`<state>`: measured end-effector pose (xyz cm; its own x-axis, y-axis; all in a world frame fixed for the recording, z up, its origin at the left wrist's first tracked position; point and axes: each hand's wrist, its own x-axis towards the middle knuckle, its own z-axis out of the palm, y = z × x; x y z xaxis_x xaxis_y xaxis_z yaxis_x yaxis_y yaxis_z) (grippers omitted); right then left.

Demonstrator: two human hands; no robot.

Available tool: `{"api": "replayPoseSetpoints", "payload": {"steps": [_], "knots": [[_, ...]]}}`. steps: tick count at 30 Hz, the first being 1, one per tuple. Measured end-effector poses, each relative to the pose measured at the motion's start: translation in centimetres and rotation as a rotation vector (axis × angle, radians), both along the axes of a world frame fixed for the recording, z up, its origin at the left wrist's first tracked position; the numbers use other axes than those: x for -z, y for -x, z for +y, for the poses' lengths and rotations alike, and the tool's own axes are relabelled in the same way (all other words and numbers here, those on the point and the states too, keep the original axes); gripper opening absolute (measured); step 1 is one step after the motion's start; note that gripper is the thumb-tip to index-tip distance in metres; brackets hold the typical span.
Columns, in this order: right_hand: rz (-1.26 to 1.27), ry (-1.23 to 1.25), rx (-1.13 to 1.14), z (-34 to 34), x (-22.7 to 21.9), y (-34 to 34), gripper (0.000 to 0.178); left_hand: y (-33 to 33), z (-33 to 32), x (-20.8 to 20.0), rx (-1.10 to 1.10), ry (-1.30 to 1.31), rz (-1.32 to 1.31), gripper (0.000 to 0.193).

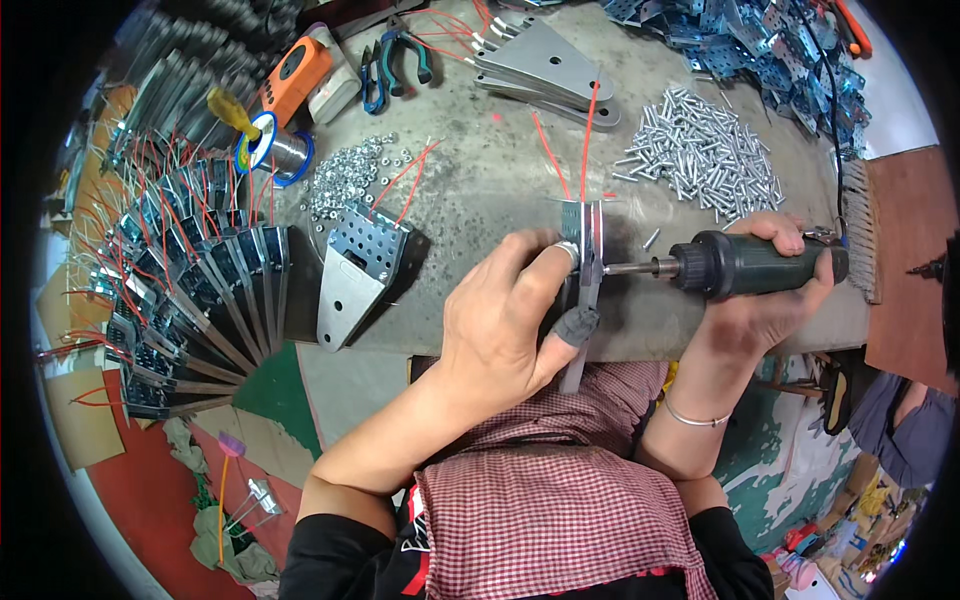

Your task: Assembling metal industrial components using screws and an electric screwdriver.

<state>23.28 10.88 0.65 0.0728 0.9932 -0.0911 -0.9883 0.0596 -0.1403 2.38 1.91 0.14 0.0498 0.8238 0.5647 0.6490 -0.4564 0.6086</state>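
Observation:
My left hand [495, 310] grips a flat metal plate assembly [594, 235] and holds it on edge at the table's front. Two red wires rise from its top. A dark wrap covers one fingertip of that hand. My right hand [755, 322] is closed around a dark green electric screwdriver [750, 266], held level. Its bit points left and meets the side of the assembly; the screw head there is too small to make out. Left of my left hand lies another plate assembly [345, 295], a perforated blue plate on a grey tapered one, with red wires.
A heap of silver screws [700, 155] lies behind the screwdriver. Small nuts [345, 178] are piled left of centre, near a solder spool [280, 150]. Grey plates [550, 62] are stacked at the back, beside pliers [410, 60]. Wired assemblies [225, 285] fan out at left; blue perforated plates [740, 50] fill the back right.

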Motion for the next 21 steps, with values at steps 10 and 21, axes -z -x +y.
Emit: {"api": "replayPoseSetpoints", "payload": {"steps": [10,21], "knots": [[-0.129,0.01,0.075,-0.2,0.3,-0.4,0.035,4.9,1.5,-4.7,-0.259,0.053,0.242,0.031],[-0.072,-0.01,0.022,0.0,0.9,-0.6,0.032,10.9,7.9,-4.1,-0.385,0.453,0.931,0.02]]}}
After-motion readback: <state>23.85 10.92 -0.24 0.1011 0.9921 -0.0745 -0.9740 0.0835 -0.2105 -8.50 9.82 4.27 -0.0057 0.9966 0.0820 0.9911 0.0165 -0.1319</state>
